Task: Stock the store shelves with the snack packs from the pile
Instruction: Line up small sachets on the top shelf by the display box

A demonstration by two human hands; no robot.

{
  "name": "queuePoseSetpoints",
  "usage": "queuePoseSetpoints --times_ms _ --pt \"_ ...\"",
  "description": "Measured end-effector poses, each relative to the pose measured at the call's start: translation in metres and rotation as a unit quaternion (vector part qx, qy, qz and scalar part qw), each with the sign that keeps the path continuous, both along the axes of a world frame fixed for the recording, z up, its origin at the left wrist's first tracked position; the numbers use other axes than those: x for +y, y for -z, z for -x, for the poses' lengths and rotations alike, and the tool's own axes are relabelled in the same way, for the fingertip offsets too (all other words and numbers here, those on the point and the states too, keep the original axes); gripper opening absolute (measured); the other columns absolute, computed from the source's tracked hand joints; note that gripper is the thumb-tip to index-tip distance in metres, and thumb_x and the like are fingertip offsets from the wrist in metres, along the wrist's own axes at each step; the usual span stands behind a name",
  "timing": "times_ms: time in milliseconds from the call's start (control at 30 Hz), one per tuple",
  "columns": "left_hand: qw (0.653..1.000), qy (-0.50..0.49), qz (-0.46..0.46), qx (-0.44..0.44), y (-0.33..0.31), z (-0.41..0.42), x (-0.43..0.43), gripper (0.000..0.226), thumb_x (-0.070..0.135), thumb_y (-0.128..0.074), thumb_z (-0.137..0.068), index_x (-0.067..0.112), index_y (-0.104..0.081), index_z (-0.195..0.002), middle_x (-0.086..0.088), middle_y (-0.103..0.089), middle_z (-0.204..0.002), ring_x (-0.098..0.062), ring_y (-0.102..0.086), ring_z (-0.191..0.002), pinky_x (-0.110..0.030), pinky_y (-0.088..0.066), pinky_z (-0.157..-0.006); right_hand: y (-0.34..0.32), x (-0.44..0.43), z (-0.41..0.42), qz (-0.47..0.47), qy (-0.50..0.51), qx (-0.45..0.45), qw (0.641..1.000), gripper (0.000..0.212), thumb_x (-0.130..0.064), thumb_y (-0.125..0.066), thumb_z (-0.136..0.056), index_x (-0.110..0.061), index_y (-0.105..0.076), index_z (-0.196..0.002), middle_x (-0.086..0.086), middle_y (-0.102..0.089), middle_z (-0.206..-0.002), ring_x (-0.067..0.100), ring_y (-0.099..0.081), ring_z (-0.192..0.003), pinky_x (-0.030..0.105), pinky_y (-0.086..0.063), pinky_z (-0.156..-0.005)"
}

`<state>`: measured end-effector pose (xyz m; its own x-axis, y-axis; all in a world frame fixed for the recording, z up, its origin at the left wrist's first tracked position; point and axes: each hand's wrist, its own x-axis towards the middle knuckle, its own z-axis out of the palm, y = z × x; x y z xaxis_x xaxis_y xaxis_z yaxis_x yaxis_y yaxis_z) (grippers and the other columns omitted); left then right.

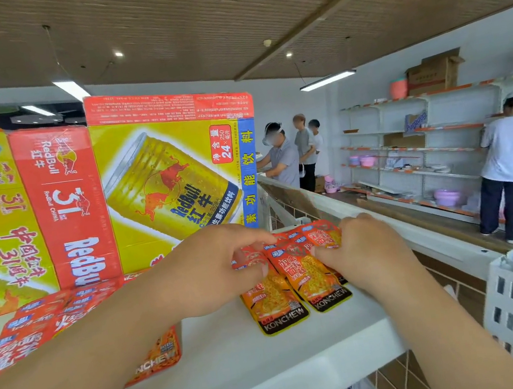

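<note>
The left hand (212,266) and right hand (358,246) each pinch the top edges of the packs (318,283), likely squaring them; their lower ends rest on the shelf (238,355) beneath the grip.

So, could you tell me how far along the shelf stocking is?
Done: a batch of red snack packs lies on the white shelf at left, before the Red Bull cartons. In hand: the left hand and right hand pinch a fanned bunch of packs, its lower ends on the shelf. Left: setting this bunch down; the pile is out of view, so the remainder is unknown.
</note>
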<state>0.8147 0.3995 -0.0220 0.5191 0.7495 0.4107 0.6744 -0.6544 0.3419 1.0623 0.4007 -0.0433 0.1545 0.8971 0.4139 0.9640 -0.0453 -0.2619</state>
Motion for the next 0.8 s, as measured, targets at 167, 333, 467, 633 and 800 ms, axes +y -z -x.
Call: queuePoseSetpoints --times_ms 167,333,467,633,800 --pt "1.000 -0.012 0.012 0.018 0.0016 0.0010 0.0026 0.042 0.041 -0.070 -0.091 0.051 -0.059 -0.130 0.029 -0.063 -0.115 0.006 -0.059 -0.098 -0.016 -0.042 -0.078 0.0032 -0.0007 -0.0031 0.010 0.001 -0.007 1.000 0.064 -0.070 -0.057 -0.084 -0.016 -0.063 -0.119 0.008 -0.058 -0.111 0.028 -0.058 -0.104 0.036 -0.045 -0.084" --pt "0.999 -0.008 0.018 0.035 0.0022 -0.0011 0.0012 0.039 0.040 -0.071 -0.091 0.053 -0.060 -0.126 0.021 -0.066 -0.112 0.001 -0.061 -0.095 -0.024 -0.050 -0.082 0.0061 -0.0026 -0.0030 0.040 -0.005 -0.025 0.999 0.066 -0.073 -0.055 -0.084 -0.020 -0.060 -0.123 0.007 -0.059 -0.117 0.026 -0.059 -0.107 0.035 -0.044 -0.081" --pt "0.999 -0.007 0.020 0.032 0.0013 -0.0006 0.0002 0.039 0.039 -0.072 -0.091 0.054 -0.060 -0.125 0.027 -0.064 -0.114 0.002 -0.061 -0.095 -0.023 -0.049 -0.082 0.0065 -0.0032 -0.0039 0.043 -0.013 -0.018 0.999 0.063 -0.072 -0.056 -0.083 -0.021 -0.061 -0.121 0.005 -0.060 -0.113 0.024 -0.060 -0.102 0.034 -0.046 -0.079" --pt "0.999 -0.010 0.025 0.033 0.0019 -0.0005 0.0018 0.038 0.038 -0.072 -0.091 0.052 -0.061 -0.124 0.028 -0.065 -0.113 0.003 -0.061 -0.093 -0.020 -0.044 -0.078 0.0070 -0.0034 -0.0054 0.029 -0.009 -0.009 0.999 0.061 -0.068 -0.055 -0.086 -0.021 -0.061 -0.125 0.005 -0.060 -0.116 0.024 -0.059 -0.104 0.035 -0.045 -0.081" --pt "0.999 -0.013 0.031 0.030 0.0029 -0.0005 0.0031 0.039 0.038 -0.072 -0.090 0.052 -0.062 -0.125 0.029 -0.064 -0.113 0.003 -0.062 -0.093 -0.020 -0.042 -0.077 0.0071 -0.0033 -0.0054 0.021 -0.024 0.006 0.999 0.060 -0.065 -0.054 -0.089 -0.023 -0.059 -0.132 0.004 -0.061 -0.121 0.023 -0.059 -0.108 0.035 -0.047 -0.085"
